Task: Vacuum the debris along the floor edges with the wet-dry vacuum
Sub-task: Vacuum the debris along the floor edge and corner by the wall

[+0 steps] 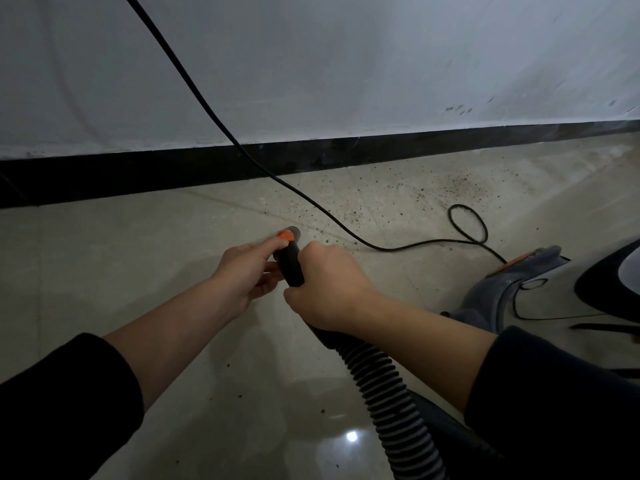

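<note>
Pale glossy floor tiles (138, 254) run up to a black baseboard (138, 174) under a white wall (346, 64). Dark debris (457, 188) is scattered across the tiles in the centre right of the frame, thickest close to the baseboard.

The black hose nozzle (291, 268) sits at mid-frame between both hands, its tip pointing toward the baseboard and short of the thickest debris. The left hand (242, 271) curls around the nozzle's front end from the left, with its thumb lying on the orange tab (285, 234) at the tip. The right hand (332, 289) grips the nozzle's rear part firmly, fingers wrapped under it.

From that hand the ribbed hose (388, 386) runs down toward the lower right. The vacuum body (609, 282) stands at the right edge, well apart from the hands. A black power cord (221, 123) drops from the upper left, crosses the baseboard and loops on the floor near the vacuum.
</note>
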Motion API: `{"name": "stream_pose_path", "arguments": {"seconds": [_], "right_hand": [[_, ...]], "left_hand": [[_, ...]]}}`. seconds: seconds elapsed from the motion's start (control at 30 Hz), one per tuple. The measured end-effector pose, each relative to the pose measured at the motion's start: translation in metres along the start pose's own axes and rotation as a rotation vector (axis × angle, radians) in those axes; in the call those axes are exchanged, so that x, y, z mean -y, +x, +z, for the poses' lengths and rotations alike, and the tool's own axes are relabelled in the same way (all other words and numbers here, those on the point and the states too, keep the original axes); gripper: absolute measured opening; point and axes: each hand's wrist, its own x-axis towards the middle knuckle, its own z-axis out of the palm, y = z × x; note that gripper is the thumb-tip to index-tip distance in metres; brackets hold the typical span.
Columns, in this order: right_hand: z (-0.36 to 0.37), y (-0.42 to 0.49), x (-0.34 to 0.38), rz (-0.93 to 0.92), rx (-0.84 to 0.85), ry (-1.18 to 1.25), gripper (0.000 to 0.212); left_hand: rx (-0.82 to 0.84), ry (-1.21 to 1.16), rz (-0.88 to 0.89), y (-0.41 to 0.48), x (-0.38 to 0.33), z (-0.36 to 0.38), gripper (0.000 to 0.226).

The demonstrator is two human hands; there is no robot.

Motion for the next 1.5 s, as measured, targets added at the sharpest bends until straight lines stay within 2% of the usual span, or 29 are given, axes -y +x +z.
{"name": "stream_pose_path", "arguments": {"seconds": [0.3,0.47,0.7,0.87,1.07,1.23,1.5], "right_hand": [[0.002,0.017,0.011,-0.055,-0.034,0.009,0.039],[0.005,0.024,0.016,-0.072,-0.039,0.062,0.025],[0.008,0.035,0.022,-0.104,-0.047,0.113,0.035],[0.008,0.041,0.026,-0.141,-0.043,0.104,0.041],[0.006,0.051,0.028,-0.147,-0.043,0.104,0.036],[0.002,0.052,0.027,-0.158,-0.034,0.154,0.015],[-0.006,0.058,0.006,-0.124,-0.059,0.228,0.016]], "left_hand": [[-0.073,-0.043,0.033,0.007,-0.007,-0.012,0.037],[-0.128,-0.076,0.061,0.006,-0.011,-0.015,0.024],[-0.213,-0.112,0.094,0.011,-0.014,-0.024,0.023],[-0.254,-0.127,0.102,0.017,-0.017,-0.031,0.031],[-0.229,-0.138,0.071,0.018,-0.019,-0.036,0.036],[-0.195,-0.114,0.034,0.009,-0.028,-0.035,0.033],[-0.163,-0.033,-0.012,0.022,-0.04,-0.01,0.037]]}}
